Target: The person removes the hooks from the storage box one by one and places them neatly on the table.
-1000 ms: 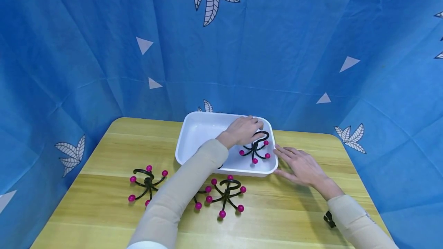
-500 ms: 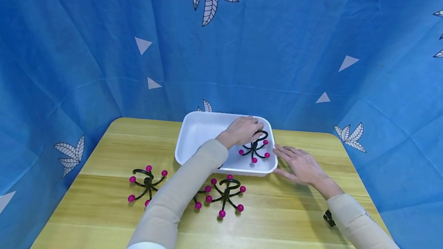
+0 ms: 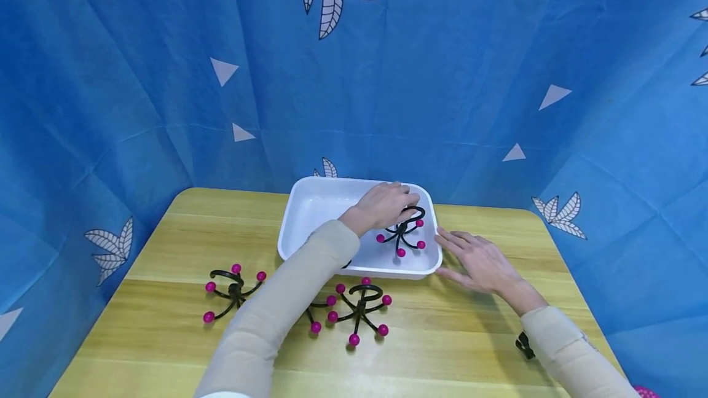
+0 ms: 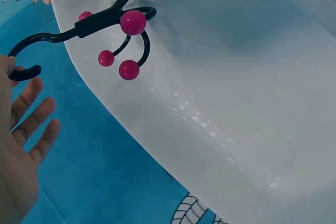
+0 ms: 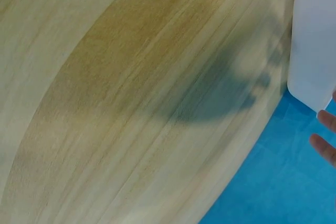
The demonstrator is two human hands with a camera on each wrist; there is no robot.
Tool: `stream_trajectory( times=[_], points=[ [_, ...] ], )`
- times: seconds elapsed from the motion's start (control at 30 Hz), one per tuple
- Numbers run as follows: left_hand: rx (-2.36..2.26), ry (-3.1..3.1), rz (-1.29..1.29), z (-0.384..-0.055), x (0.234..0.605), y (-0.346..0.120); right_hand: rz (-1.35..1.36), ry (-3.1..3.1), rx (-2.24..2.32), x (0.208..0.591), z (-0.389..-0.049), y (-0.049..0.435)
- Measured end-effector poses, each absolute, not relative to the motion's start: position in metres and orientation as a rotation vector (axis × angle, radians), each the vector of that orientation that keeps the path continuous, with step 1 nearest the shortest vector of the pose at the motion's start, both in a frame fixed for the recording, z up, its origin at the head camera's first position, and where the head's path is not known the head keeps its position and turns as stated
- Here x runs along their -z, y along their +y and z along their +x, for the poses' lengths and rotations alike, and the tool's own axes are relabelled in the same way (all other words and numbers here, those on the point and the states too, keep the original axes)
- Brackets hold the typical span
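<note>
My left hand point(image 3: 383, 206) reaches over the right half of a white tray point(image 3: 310, 214) and pinches the hook end of a black hanger point(image 3: 402, 229). This hanger has several curved arms tipped with pink balls, which hang inside the tray near its right wall. In the left wrist view, the hook of the hanger point(image 4: 97, 23) lies at the thumb, while the other fingers point(image 4: 37, 121) spread apart from it. My right hand point(image 3: 478, 263) rests its extended fingers against the tray's right outer side. Only two or three of its fingertips point(image 5: 326, 120) show in the right wrist view.
Two similar hangers, one in the front middle point(image 3: 360, 309) and one at left point(image 3: 235, 290), stand on the wooden table point(image 3: 442, 349). Another hanger point(image 3: 315, 315) is partly hidden by the left sleeve. A small black object point(image 3: 524, 346) shows beside the right sleeve. A blue curtain point(image 3: 442, 66) hangs behind.
The hanger in my left hand has shifted slightly left and toward the back within the tray. The right hand keeps its place at the tray's side. The head view has moved a little.
</note>
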State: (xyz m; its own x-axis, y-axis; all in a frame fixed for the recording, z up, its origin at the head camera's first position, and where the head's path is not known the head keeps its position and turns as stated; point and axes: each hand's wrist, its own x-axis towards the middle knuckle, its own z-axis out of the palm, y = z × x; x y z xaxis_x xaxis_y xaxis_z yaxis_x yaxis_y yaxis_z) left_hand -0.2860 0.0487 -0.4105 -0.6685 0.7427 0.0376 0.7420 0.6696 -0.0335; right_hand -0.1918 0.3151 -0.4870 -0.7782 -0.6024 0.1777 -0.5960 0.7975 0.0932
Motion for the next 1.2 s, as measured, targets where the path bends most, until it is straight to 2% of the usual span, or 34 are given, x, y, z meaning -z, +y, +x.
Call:
stream_trajectory(
  times=[1.2],
  points=[
    [0.033,-2.575,-1.289,-0.246,0.359,0.013,0.947,-2.754,0.034,0.486,-0.191,0.315]
  ],
)
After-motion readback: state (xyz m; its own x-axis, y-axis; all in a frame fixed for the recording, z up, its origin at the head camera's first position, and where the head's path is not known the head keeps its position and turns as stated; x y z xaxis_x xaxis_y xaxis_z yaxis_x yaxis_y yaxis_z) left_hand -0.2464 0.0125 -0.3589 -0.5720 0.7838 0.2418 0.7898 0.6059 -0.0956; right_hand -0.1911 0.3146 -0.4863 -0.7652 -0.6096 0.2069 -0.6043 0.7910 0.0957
